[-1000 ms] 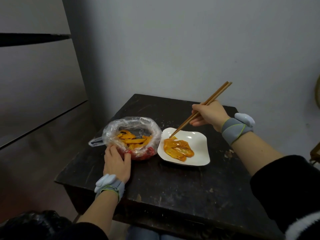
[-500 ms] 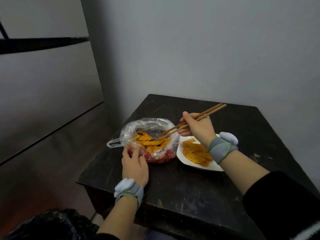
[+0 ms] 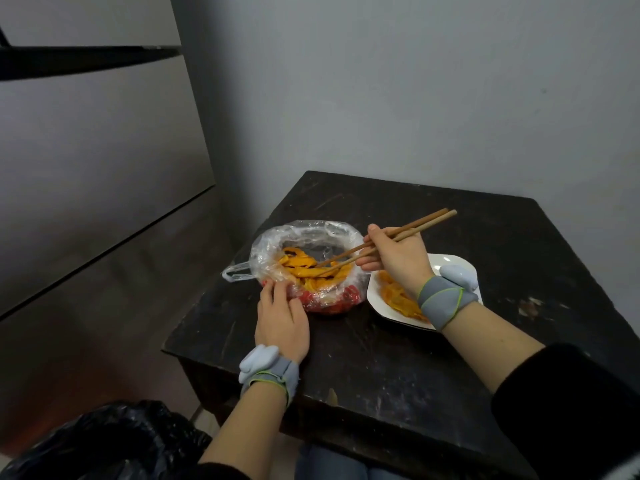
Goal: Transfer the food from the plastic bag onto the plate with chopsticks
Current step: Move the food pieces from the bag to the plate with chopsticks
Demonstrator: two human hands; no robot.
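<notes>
A clear plastic bag, rolled open over a red bowl, holds orange food strips near the table's left side. My left hand grips the bag's near rim. My right hand holds wooden chopsticks whose tips rest among the strips inside the bag. Just right of the bag sits a white plate with a few orange pieces on it, partly hidden under my right wrist.
The dark, scratched wooden table stands in a corner against a grey wall. Its left edge drops off just beside the bag. A black plastic bag lies on the floor at the lower left.
My right hand swung the chopsticks left from the plate into the bag, and the tips now sit in the food. My left hand stayed on the bag's rim. The camera view shifted left.
</notes>
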